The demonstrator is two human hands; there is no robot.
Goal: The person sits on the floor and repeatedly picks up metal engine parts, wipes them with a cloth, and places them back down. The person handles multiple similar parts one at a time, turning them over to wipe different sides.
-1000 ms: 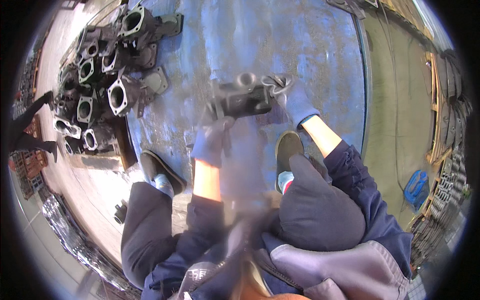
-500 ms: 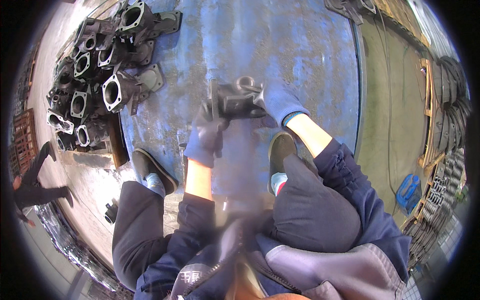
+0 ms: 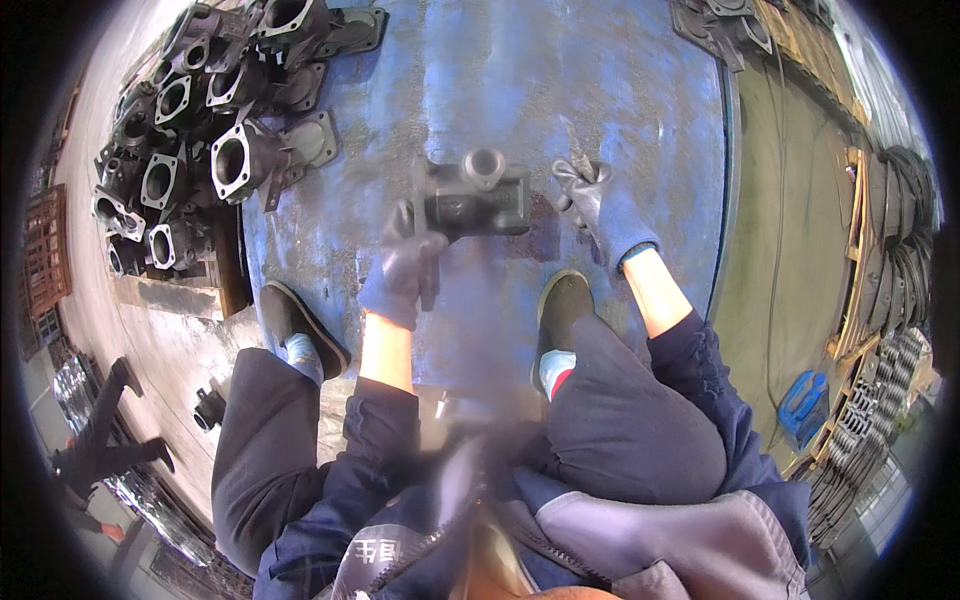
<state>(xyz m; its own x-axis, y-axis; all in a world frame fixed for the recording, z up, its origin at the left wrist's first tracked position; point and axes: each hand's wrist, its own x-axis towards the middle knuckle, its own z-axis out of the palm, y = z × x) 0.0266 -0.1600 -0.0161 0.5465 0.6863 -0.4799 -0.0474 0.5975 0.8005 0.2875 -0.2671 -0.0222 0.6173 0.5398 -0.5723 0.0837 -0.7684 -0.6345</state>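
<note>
Head: right hand (image 3: pixel 600 200) now off dark casting (image 3: pixel 470 205), left hand (image 3: pixel 402 262) still gripping.

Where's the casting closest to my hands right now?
In the head view's upper middle, the casting is held at its left end by your left hand, with your right hand apart on its right.

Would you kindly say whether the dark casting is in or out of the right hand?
Out: blue surface shows between the dark casting and the right hand.
</note>
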